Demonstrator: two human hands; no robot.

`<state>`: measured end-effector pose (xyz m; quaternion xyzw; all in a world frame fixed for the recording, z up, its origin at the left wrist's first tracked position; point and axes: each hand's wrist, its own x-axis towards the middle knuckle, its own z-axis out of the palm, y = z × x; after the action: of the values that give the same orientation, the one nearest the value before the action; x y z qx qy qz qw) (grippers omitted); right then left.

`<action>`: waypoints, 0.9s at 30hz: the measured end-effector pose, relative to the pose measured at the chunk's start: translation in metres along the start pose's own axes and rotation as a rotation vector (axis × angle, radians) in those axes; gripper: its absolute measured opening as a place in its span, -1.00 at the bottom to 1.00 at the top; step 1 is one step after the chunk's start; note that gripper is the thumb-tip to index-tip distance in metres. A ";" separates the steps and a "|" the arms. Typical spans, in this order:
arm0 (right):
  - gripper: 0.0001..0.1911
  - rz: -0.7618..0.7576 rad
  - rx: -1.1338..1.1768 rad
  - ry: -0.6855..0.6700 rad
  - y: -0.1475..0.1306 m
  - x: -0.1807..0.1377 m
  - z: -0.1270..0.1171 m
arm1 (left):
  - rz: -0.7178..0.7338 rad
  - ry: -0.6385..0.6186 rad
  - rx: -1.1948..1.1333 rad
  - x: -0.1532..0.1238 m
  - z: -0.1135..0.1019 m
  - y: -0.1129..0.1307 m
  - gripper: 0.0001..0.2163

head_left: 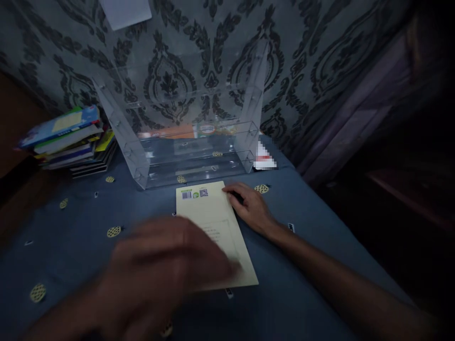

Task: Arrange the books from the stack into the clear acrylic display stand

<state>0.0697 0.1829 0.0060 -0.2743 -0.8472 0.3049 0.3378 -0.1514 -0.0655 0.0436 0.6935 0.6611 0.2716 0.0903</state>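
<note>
A cream-coloured book (202, 208) lies flat on the blue cloth, with a barcode and a QR code printed near its far edge. My right hand (250, 208) rests at the book's far right corner; its index fingertip touches the edge and the thumb stands apart from it. Over the near left part of the book is my left hand (167, 265), smeared by motion. Whether its fingers hold anything cannot be made out. It hides part of the book's printed text.
Behind the book stands a clear plastic rack (138, 161) against a patterned wall. To the left is a pile of books (74, 137). A white and red item (263, 158) sits by the rack's right side. The cloth-covered surface (142, 203) drops off at the right.
</note>
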 end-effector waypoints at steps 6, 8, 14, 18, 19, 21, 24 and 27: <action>-0.75 0.006 0.001 0.013 0.000 0.000 0.000 | 0.287 0.049 0.203 0.103 0.003 -0.024 -0.69; -0.76 0.015 -0.001 0.020 0.000 0.000 0.000 | 0.297 0.038 0.242 0.096 0.014 -0.039 -0.70; -0.75 0.038 0.011 0.029 -0.001 -0.001 -0.001 | 0.313 0.047 0.214 0.099 0.025 -0.049 -0.72; -0.73 0.052 0.010 0.024 -0.003 -0.001 -0.002 | 0.353 0.026 0.209 0.107 0.030 -0.041 -0.71; -0.73 0.051 0.009 0.027 -0.003 -0.001 -0.002 | 0.360 0.017 0.210 0.109 0.031 -0.039 -0.71; -0.73 0.045 0.006 0.035 -0.002 -0.001 -0.002 | 0.370 -0.008 0.213 0.112 0.035 -0.035 -0.70; -0.72 0.043 0.004 0.048 -0.002 -0.001 -0.001 | 0.389 -0.039 0.206 0.120 0.039 -0.027 -0.70; -0.69 0.053 0.015 0.052 0.000 -0.001 0.000 | 0.401 -0.069 0.198 0.130 0.045 -0.019 -0.70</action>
<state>0.0707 0.1819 0.0061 -0.3020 -0.8282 0.3129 0.3535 -0.1488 0.0725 0.0304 0.8255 0.5299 0.1941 -0.0118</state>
